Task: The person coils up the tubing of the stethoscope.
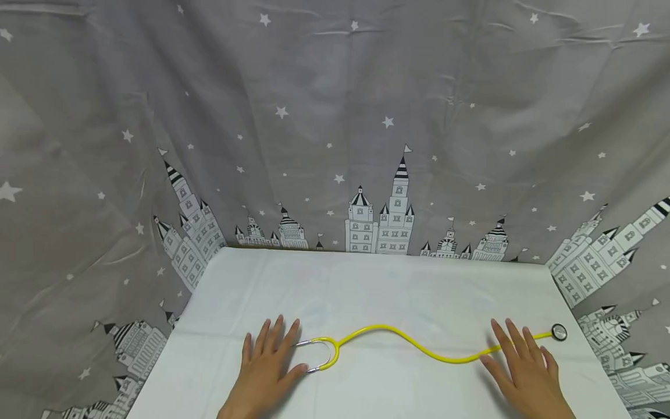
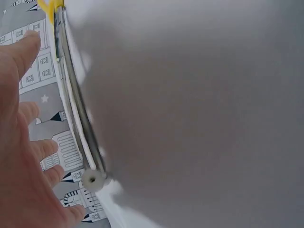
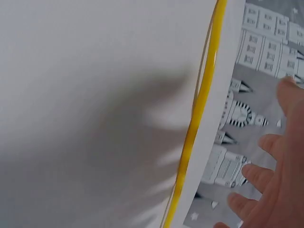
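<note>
A yellow stethoscope (image 1: 384, 327) lies stretched across the white table, its tubing in a gentle wave. Its chest piece (image 1: 559, 332) is at the right end, and the metal ear tubes (image 1: 319, 342) are at the left. My left hand (image 1: 268, 366) is spread over the ear-tube end, partly hiding it; the left wrist view shows a pale eartip (image 2: 93, 180) below the fingers. Over the tubing near the chest piece, my right hand (image 1: 528, 372) is spread too. In the right wrist view its fingers stand apart from the yellow tube (image 3: 192, 126). Neither hand grips anything.
The white tabletop (image 1: 366, 285) carries faint creases. A grey curtain (image 1: 314, 75) printed with stars and castles hangs behind the table and down both sides. Hand shadows fall on the white surface in both wrist views.
</note>
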Tool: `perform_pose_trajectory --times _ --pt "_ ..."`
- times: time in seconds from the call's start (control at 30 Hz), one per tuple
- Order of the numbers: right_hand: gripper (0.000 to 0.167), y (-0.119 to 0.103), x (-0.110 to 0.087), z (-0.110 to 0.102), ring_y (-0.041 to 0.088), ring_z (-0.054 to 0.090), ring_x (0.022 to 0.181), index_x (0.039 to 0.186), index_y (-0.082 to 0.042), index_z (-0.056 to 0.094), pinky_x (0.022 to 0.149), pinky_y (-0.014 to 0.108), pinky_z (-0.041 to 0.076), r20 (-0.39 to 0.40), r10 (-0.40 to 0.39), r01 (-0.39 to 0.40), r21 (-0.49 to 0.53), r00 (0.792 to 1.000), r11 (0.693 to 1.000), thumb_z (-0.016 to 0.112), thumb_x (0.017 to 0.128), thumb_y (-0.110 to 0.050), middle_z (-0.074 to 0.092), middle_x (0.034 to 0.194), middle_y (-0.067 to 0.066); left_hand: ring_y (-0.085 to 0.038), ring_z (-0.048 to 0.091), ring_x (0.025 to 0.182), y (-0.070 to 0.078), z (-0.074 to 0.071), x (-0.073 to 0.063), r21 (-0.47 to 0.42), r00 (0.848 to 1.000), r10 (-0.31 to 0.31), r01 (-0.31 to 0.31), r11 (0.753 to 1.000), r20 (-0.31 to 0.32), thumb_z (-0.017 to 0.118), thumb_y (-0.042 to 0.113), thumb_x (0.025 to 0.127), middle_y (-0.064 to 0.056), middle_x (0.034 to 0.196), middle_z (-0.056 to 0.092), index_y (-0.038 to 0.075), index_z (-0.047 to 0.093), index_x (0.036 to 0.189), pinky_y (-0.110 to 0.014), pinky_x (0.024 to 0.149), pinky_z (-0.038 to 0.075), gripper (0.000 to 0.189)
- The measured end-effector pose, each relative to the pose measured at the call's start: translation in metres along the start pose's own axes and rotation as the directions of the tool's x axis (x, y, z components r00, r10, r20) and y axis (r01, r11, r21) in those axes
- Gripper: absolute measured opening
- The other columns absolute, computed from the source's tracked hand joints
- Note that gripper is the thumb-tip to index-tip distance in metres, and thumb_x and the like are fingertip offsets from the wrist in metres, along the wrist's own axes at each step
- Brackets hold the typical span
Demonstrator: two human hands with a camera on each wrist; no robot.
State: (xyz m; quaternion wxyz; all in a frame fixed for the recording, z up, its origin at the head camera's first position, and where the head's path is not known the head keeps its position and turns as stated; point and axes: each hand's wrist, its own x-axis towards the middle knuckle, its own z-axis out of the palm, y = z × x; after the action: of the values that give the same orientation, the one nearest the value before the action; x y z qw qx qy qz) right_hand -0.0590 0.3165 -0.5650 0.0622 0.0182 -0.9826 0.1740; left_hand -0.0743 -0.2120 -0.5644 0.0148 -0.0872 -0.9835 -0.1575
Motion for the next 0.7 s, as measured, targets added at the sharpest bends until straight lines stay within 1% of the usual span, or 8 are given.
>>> perform_pose_trajectory --times 0.07,0.13,0.27,0.33,0.4,0.5,0.6,0.7 --pt "0.079 -0.01 0.003 0.003 0.054 0.03 0.155 0.171 -0.026 0.03 0.113 0.076 0.02 -0.012 -0.033 0.033 0.017 0.999 0.999 0.063 0.105 -0.054 0.038 0.17 0.024 -0.05 0.024 0.164 0.001 0.002 -0.001 -0.004 1.0 0.009 -0.009 1.0 0.0 0.071 0.064 0.095 -0.014 0.177 0.032 0.031 0.039 0.168 -0.081 0.124 0.013 0.087" --pt "0.078 -0.021 0.007 0.005 0.055 0.035 0.152 0.17 -0.025 0.034 0.113 0.075 0.022 0.0 -0.06 0.06 0.027 0.998 0.998 0.064 0.104 -0.054 0.041 0.168 0.024 -0.051 0.025 0.163 0.003 0.002 -0.001 -0.01 1.0 0.013 -0.013 1.0 0.005 0.072 0.062 0.095 -0.015 0.176 0.034 0.028 0.042 0.167 -0.08 0.125 0.014 0.085" --pt "0.074 -0.044 0.016 0.011 0.054 0.034 0.154 0.166 -0.021 0.042 0.115 0.075 0.024 0.056 -0.104 0.102 0.033 0.993 0.994 0.063 0.105 -0.057 0.042 0.169 0.022 -0.05 0.024 0.164 0.004 0.003 -0.002 -0.027 0.999 0.007 -0.006 1.0 0.036 0.072 0.062 0.095 -0.015 0.176 0.033 0.027 0.043 0.166 -0.079 0.126 0.012 0.084" --pt "0.071 -0.055 0.02 0.015 0.053 0.034 0.155 0.163 -0.02 0.047 0.115 0.073 0.026 0.062 -0.138 0.136 0.038 0.989 0.99 0.064 0.104 -0.056 0.044 0.169 0.02 -0.049 0.023 0.165 0.003 0.004 -0.002 -0.033 0.999 0.002 -0.001 0.999 0.046 0.071 0.062 0.096 -0.015 0.177 0.032 0.027 0.043 0.166 -0.079 0.127 0.011 0.084" --pt "0.068 -0.065 0.024 0.019 0.052 0.035 0.155 0.16 -0.019 0.052 0.115 0.071 0.029 0.054 -0.18 0.178 0.039 0.982 0.983 0.066 0.104 -0.054 0.048 0.167 0.018 -0.049 0.023 0.165 0.003 0.004 -0.002 -0.038 0.999 0.0 0.002 0.999 0.047 0.07 0.063 0.096 -0.015 0.177 0.032 0.027 0.044 0.166 -0.078 0.127 0.01 0.083" --pt "0.065 -0.081 0.029 0.026 0.049 0.039 0.155 0.158 -0.02 0.055 0.115 0.069 0.034 0.047 -0.238 0.236 0.046 0.97 0.971 0.068 0.103 -0.051 0.051 0.165 0.015 -0.048 0.024 0.165 0.002 0.005 -0.003 -0.037 0.999 0.001 0.001 0.999 0.05 0.07 0.064 0.096 -0.015 0.176 0.034 0.026 0.046 0.165 -0.077 0.128 0.01 0.082" --pt "0.063 -0.096 0.033 0.032 0.046 0.042 0.155 0.157 -0.021 0.056 0.115 0.07 0.038 0.063 -0.284 0.281 0.058 0.957 0.958 0.067 0.104 -0.052 0.055 0.163 0.012 -0.047 0.025 0.165 0.002 0.005 -0.005 -0.041 0.998 0.007 -0.005 0.999 0.064 0.071 0.064 0.096 -0.015 0.176 0.035 0.024 0.048 0.164 -0.076 0.128 0.012 0.082" --pt "0.061 -0.111 0.036 0.036 0.044 0.044 0.155 0.157 -0.022 0.056 0.116 0.069 0.039 0.087 -0.32 0.312 0.092 0.944 0.946 0.066 0.105 -0.052 0.056 0.161 0.01 -0.046 0.026 0.165 0.002 0.004 -0.007 -0.042 0.997 0.006 -0.003 0.999 0.071 0.072 0.062 0.095 -0.015 0.175 0.036 0.023 0.049 0.163 -0.075 0.129 0.013 0.082"
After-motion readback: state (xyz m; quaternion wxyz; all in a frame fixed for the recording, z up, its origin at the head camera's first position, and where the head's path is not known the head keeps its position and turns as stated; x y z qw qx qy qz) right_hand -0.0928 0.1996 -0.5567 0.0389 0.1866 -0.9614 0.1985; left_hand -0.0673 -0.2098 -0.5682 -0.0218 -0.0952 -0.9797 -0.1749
